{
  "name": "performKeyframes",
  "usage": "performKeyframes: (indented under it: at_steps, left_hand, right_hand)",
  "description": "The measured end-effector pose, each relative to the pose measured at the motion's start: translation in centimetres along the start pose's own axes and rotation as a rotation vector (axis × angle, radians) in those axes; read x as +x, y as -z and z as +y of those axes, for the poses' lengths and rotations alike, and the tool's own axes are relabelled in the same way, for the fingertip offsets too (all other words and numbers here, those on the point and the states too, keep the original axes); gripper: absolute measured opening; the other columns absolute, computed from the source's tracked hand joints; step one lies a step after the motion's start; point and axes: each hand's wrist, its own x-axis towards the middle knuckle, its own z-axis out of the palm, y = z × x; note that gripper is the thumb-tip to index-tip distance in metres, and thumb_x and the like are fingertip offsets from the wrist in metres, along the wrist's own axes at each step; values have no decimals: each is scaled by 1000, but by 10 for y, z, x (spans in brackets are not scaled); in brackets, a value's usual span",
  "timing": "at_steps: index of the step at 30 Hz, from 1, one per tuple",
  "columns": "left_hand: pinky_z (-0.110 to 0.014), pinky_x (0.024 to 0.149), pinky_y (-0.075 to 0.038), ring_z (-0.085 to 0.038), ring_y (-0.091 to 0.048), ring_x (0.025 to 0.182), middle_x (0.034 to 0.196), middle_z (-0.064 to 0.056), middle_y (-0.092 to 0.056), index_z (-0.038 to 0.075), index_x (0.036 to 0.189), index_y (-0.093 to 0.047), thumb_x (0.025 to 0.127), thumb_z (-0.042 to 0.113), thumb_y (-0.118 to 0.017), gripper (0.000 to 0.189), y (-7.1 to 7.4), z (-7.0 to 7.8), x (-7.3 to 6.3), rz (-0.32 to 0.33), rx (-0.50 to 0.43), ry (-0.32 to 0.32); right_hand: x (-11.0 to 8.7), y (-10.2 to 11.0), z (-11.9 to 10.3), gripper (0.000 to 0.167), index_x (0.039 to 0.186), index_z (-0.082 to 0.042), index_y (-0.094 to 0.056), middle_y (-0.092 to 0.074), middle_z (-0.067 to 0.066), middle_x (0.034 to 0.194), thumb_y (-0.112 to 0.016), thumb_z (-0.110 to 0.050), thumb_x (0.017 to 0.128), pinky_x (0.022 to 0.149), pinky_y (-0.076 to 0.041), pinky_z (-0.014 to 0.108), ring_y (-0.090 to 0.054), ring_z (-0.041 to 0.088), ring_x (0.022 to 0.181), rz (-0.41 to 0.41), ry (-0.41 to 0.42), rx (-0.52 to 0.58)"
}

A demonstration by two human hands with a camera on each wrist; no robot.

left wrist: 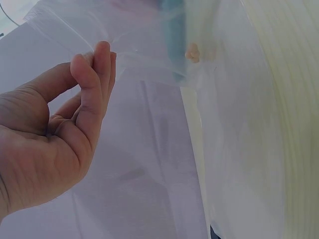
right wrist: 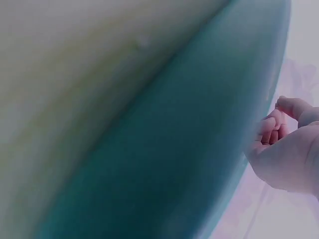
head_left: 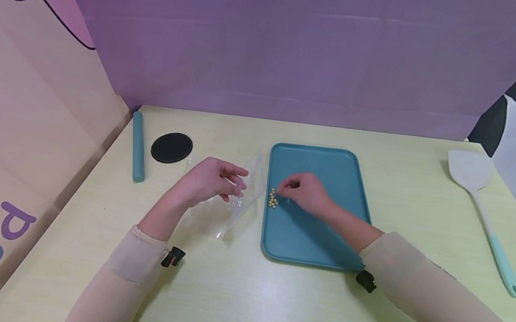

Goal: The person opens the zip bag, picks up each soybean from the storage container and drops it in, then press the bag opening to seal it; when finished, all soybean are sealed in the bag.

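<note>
My left hand (head_left: pixel 215 180) pinches the edge of a clear plastic bag (head_left: pixel 255 182) between thumb and fingers, left of the teal tray (head_left: pixel 315 242). In the left wrist view the bag's film spreads beyond the fingertips, with a few beans (left wrist: pixel 193 53) showing through or in it. Several small yellow beans (head_left: pixel 273 200) lie in a cluster along the tray's left side. Right beside them, my right hand (head_left: pixel 307 192) is over the tray, its thumb and curled fingers brought together. I cannot tell whether a bean is between those fingertips.
A teal rod (head_left: pixel 138 147) and a black round disc (head_left: pixel 172 147) lie at the back left of the table. On the right rests a spatula (head_left: pixel 471 169) with a white blade and mint handle. A purple backdrop (head_left: pixel 299 54) stands behind the table.
</note>
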Motion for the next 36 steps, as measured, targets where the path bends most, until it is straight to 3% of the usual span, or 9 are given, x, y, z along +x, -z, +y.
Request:
performKeyframes:
  at_steps: [10,21,26,36]
  left_hand:
    - [-39,81,-59,-37,-69,102,115,-20,-70,-1,138,-60,93,0,-68,45,1,-1,0,4,16,11]
    - [-39,81,-59,-36,-69,102,114,-19,-70,-1,137,-61,93,-1,-68,45,1,-1,1,3,7,9]
    - [-39,81,-58,-35,-70,101,114,-20,-70,0,136,-62,93,0,-68,44,0,-1,0,2,11,10]
    - [-37,78,-59,-31,-71,96,115,-21,-70,-1,137,-61,92,0,-67,45,1,-1,0,0,15,2]
  right_hand:
    - [-5,5,-17,21,109,-5,-76,-71,7,103,-70,-21,97,78,-53,34,-60,24,91,13,-28,145]
    - [-10,8,-38,27,115,0,-72,-69,13,108,-70,-21,97,89,-53,53,-59,42,101,24,2,321]
    - [-12,4,-43,26,113,-2,-74,-70,13,106,-73,-22,96,84,-54,51,-58,44,96,1,21,349]
    - [-14,-2,-43,23,111,-3,-74,-70,12,102,-72,-21,96,80,-54,48,-59,40,95,-76,46,296]
